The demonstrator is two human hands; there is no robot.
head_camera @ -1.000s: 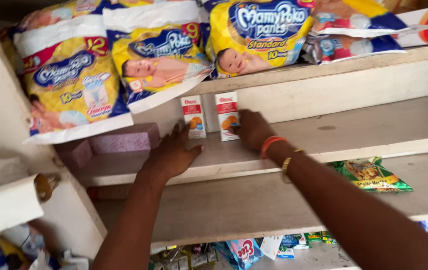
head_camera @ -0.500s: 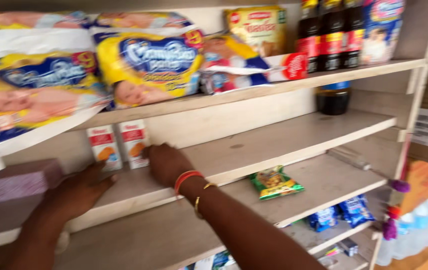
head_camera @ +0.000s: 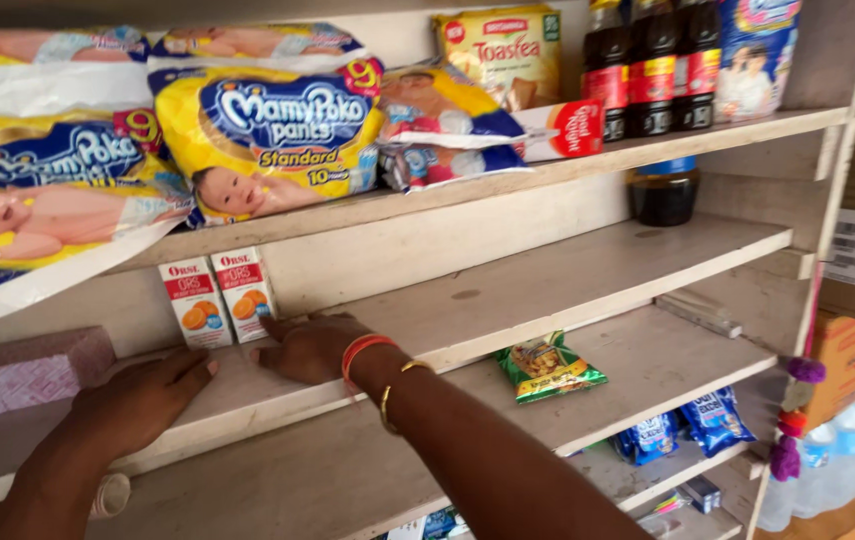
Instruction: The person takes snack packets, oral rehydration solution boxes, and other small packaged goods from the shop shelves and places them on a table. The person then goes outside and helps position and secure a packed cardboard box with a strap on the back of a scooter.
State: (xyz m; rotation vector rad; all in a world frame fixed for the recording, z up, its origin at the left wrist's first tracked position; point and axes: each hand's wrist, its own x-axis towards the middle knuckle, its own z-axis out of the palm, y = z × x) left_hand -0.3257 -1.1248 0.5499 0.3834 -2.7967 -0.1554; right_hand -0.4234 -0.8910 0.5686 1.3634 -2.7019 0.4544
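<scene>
Two small white-and-red drink cartons point(head_camera: 219, 299) with oranges printed on them stand upright at the back of a wooden shelf point(head_camera: 507, 290). My right hand point(head_camera: 309, 346) rests flat on that shelf just in front of them, a red band and a gold bangle on the wrist. My left hand point(head_camera: 142, 398) lies palm down on the same shelf, left of the cartons and near the front edge. Neither hand holds anything.
Yellow diaper packs point(head_camera: 267, 135) fill the shelf above, beside a biscuit pack point(head_camera: 502, 55) and dark bottles point(head_camera: 647, 65). A pink box point(head_camera: 22, 375) lies at the far left. A green snack packet point(head_camera: 545, 366) lies one shelf down, blue packets point(head_camera: 687, 425) lower still.
The view has swung right, showing more of the shelves. Both hands stay on the shelf by the cartons; the right hand has lowered flat in front of them.
</scene>
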